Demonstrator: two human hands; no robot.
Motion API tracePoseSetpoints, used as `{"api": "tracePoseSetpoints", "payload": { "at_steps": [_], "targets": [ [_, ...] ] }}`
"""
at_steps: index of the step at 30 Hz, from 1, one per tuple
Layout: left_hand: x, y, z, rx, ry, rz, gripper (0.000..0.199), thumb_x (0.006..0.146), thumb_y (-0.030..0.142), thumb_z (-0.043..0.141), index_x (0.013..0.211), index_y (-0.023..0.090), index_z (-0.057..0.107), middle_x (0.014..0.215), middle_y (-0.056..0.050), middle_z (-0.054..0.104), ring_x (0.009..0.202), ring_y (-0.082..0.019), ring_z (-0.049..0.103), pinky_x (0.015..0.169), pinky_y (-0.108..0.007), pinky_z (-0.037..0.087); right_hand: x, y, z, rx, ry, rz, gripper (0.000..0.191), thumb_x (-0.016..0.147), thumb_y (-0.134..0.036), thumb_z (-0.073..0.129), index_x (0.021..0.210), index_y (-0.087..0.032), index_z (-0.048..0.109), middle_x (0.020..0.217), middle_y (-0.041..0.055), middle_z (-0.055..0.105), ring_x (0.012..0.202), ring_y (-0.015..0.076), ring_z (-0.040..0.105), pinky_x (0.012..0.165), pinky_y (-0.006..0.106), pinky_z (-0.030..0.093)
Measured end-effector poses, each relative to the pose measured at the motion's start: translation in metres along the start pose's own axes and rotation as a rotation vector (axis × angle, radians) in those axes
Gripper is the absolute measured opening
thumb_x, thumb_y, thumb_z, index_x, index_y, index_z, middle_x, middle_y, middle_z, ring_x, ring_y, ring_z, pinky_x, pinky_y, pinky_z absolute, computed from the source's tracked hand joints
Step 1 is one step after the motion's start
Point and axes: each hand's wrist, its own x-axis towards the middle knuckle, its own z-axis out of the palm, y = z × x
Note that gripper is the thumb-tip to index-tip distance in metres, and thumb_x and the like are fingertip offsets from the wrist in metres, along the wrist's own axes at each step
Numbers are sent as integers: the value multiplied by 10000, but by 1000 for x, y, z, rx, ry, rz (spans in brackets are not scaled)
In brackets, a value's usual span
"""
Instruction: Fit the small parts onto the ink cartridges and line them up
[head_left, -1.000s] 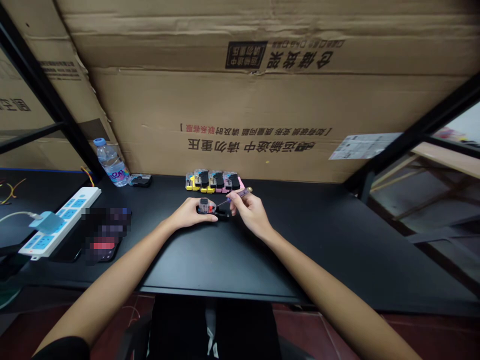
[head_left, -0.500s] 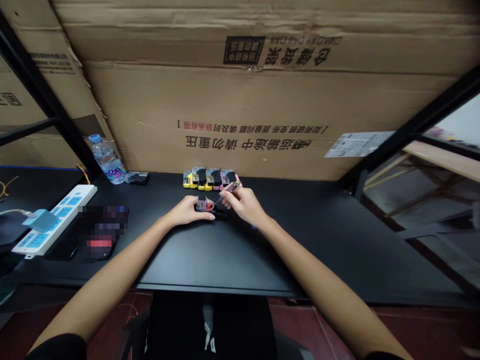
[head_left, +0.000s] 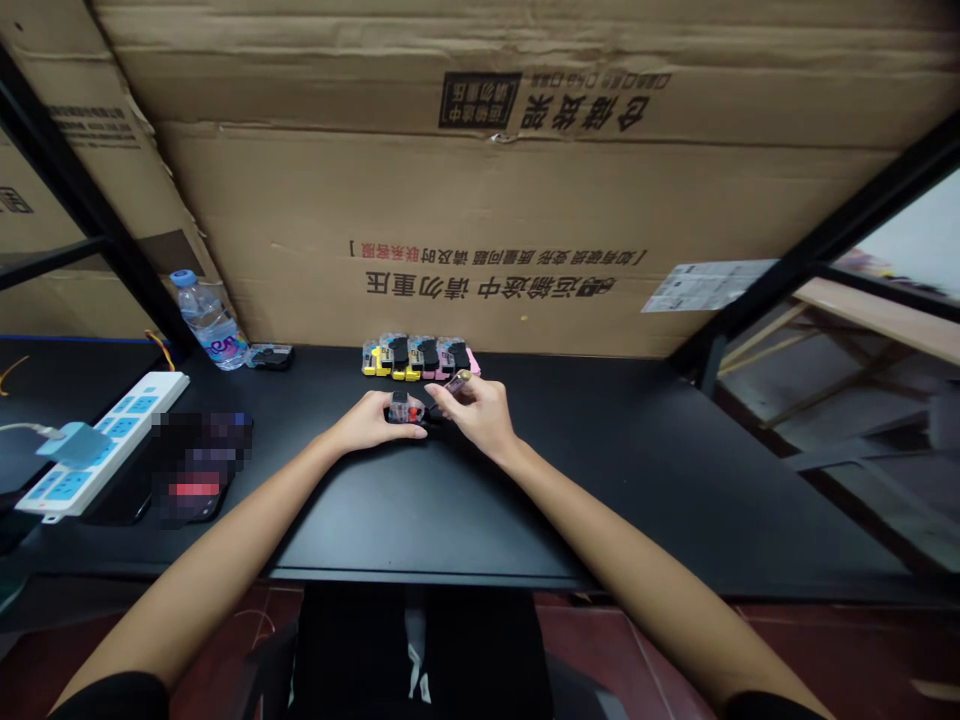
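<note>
Black desk [head_left: 465,520] backed by a big cardboard box [head_left: 487,200]; only the head view to go on. Your left hand [head_left: 367,425] is curled down over a small clear cartridge [head_left: 405,407] with a red spot, pinning it to the desk near the middle. Your right hand [head_left: 476,412] is closed in a pinch on a thin purple-handled tool [head_left: 455,383], tip angled toward the cartridge; whether the tip touches it, can't tell at this size. Row of similar cartridges [head_left: 418,356], yellow to pink, sits just behind your hands. Power strip [head_left: 105,440] and water bottle [head_left: 206,320] are off to the left, well apart. Risks, as I judge it: the tool slips off the small part and jabs your left fingers, or the cartridge skids from a loose hold; a wide elbow move could knock the row behind.
</note>
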Motion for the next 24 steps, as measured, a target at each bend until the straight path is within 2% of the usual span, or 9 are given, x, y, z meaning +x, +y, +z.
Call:
{"api": "tracePoseSetpoints", "payload": {
  "at_steps": [4,8,14,18,24],
  "targets": [
    [0,-2,-1,12,3,10,525,821,570,879,1127,149,808,1011,-56,807,922,-232,735,933,-352,572,2,-6,-9,110,20,44,605,959,-812,630,815,-228,693,666,50,716,556,209,671,569,351,594],
    [1,-5,-1,15,20,21,526,828,564,876,1149,154,803,1036,-61,817,955,-237,746,957,-357,574,2,-13,-17,189,-101,57,652,969,-856,563,848,-225,675,721,51,704,572,198,670,602,356,606],
    [1,-2,-1,36,57,30,509,829,544,879,1148,154,804,1011,-56,816,919,-227,736,935,-358,578,1,-11,-14,130,-212,42,669,982,-871,517,839,-231,650,694,43,681,605,211,676,620,374,602],
    [1,0,-1,57,70,33,496,832,528,882,1152,156,808,1023,-61,825,918,-232,742,922,-353,577,1,-8,-9,136,-189,60,649,935,-874,601,829,-237,659,701,53,723,596,226,706,605,381,612],
    [1,2,-1,111,111,60,462,858,516,868,1150,162,816,1061,-67,836,967,-251,763,959,-369,581,-2,-12,-3,134,-90,120,625,885,-844,706,703,-258,588,586,40,715,494,225,690,544,389,629]
  ]
}}
